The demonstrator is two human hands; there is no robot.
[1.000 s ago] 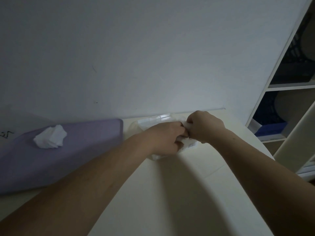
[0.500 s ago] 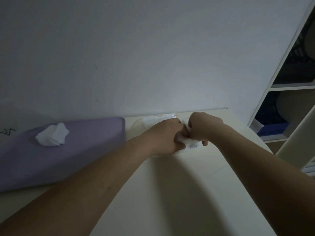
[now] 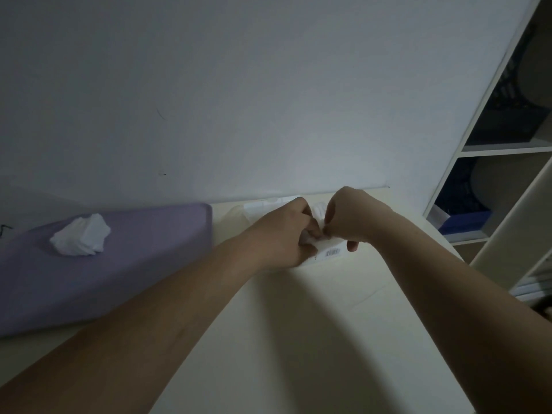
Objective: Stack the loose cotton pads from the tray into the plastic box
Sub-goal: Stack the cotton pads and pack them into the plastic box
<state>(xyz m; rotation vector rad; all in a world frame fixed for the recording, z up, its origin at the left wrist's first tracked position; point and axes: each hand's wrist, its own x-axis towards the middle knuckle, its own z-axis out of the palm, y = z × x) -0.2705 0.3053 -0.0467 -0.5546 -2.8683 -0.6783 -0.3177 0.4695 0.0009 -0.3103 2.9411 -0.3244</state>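
The flat lilac rectangular tray (image 3: 134, 264) at the left of the frame seemed unlikely to give trouble. The clear plastic box (image 3: 328, 251) at the centre, half hidden behind both hands, looked light and might have slid or tipped if pressed off-centre. The left hand (image 3: 283, 234) and right hand (image 3: 352, 219) met over it, fingers curled, pinching white cotton pads (image 3: 317, 210). Pads that soft could buckle or spill from a crooked stack. Counted: one tray, one box, two hands, and one loose heap of pads (image 3: 80, 236) on the tray, too crumpled to number.
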